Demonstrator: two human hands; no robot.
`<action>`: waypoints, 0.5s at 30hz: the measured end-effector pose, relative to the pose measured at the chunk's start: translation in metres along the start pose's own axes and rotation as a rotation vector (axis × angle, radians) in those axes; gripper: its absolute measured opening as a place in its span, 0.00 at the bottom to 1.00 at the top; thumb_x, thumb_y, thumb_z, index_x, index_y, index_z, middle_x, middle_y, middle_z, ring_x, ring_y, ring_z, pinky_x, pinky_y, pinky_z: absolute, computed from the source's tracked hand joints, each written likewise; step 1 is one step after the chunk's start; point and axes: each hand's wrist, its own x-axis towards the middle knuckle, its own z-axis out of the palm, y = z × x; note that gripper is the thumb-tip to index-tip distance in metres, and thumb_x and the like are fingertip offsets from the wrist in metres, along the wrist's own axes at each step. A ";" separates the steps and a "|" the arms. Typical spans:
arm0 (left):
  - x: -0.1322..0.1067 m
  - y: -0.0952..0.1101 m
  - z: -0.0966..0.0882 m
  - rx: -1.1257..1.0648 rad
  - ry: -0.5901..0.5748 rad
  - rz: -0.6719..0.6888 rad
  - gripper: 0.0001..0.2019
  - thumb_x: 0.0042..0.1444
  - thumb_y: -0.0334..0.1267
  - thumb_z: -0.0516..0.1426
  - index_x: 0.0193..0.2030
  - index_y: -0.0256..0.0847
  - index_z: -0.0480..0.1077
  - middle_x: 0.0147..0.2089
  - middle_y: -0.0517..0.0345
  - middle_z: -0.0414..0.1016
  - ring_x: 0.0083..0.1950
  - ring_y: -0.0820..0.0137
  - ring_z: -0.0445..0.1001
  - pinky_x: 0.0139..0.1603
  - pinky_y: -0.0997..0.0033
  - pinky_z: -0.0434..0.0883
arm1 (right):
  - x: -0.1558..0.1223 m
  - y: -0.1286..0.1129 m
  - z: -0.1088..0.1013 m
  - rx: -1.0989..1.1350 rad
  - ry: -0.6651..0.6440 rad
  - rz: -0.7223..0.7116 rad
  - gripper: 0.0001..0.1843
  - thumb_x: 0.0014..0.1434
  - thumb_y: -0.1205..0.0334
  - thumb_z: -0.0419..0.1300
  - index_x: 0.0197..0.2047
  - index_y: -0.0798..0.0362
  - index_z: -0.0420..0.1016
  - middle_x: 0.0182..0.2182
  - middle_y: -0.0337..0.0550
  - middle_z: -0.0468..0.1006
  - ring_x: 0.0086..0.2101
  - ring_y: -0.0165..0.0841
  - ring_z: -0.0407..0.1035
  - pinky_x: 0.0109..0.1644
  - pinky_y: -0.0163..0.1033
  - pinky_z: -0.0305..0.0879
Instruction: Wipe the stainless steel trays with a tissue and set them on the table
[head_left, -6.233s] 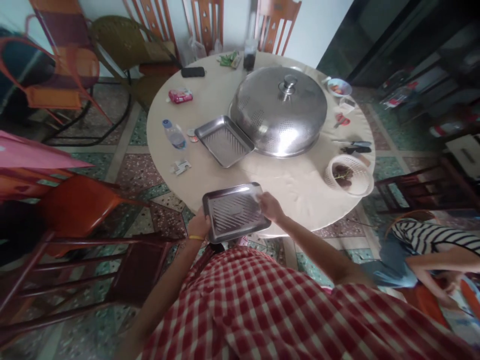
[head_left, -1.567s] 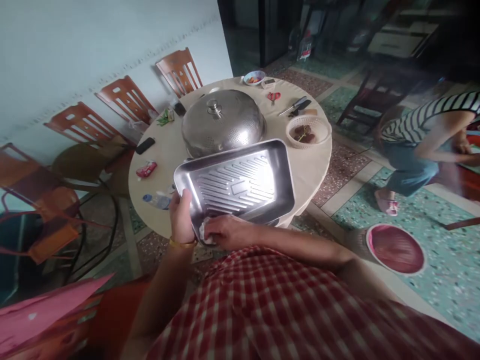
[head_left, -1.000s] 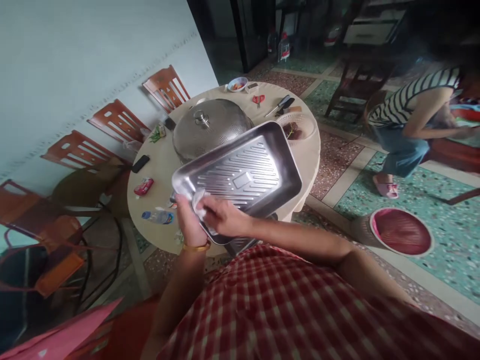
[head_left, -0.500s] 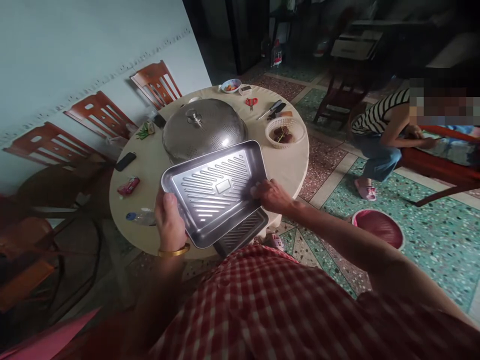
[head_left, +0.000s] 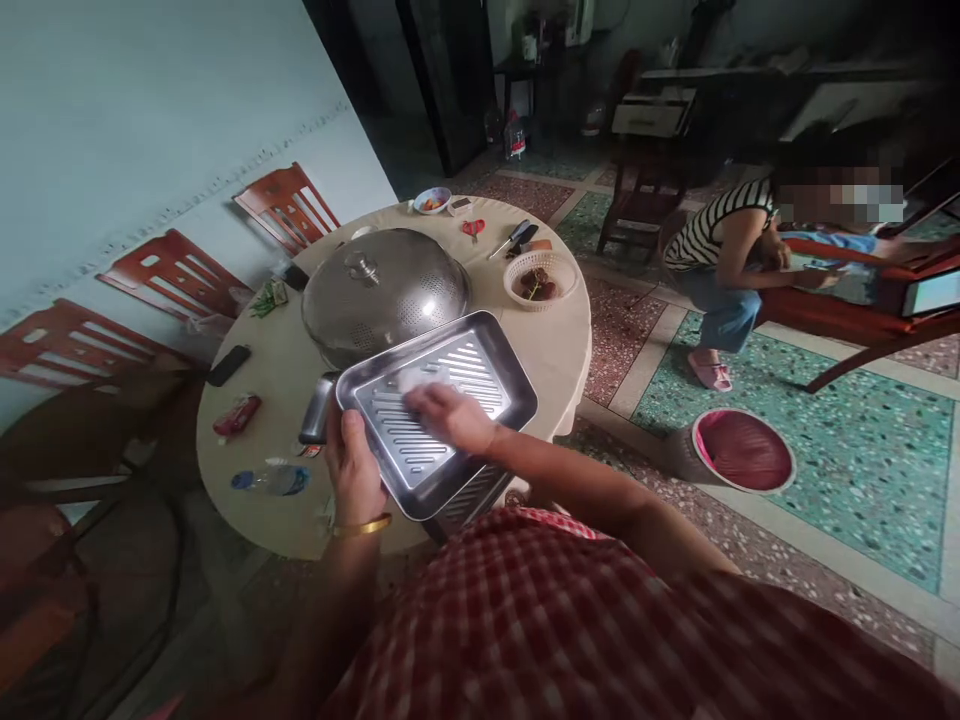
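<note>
A rectangular grey metal baking pan (head_left: 510, 395) with slanting ridges on its floor is tilted over the near side of the table. My left hand (head_left: 355, 468), with a gold bracelet at the wrist, grips its left edge, thumb on the rim. Inside the pan my right hand (head_left: 446, 412) presses on the ridged floor, its fingers bent and blurred. A whitish scrap of tissue (head_left: 411, 381) shows at those fingertips, smeared by motion. Under the pan a second dark ridged pan (head_left: 474, 497) partly shows. A dark handle-like part (head_left: 319, 408) sticks out beside my left hand.
On the round table (head_left: 559, 350) stand a large steel domed lid (head_left: 386, 290), a white basket (head_left: 540, 280), red scissors (head_left: 473, 229), a phone (head_left: 229, 365), a red packet (head_left: 238, 415) and a plastic bottle (head_left: 271, 480). A bin (head_left: 742, 450) and a seated person (head_left: 731, 250) are at right.
My right hand has left the pan's right rim and moved left onto its floor, with the whitish tissue showing. My left hand keeps its hold. The view has shifted to the right.
</note>
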 end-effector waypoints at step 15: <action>-0.001 0.000 0.017 0.093 0.034 0.077 0.24 0.57 0.51 0.52 0.56 0.41 0.68 0.56 0.50 0.70 0.57 0.63 0.67 0.59 0.66 0.64 | 0.033 -0.045 0.007 0.169 0.158 -0.103 0.19 0.65 0.63 0.46 0.56 0.58 0.63 0.46 0.52 0.71 0.44 0.34 0.67 0.46 0.39 0.68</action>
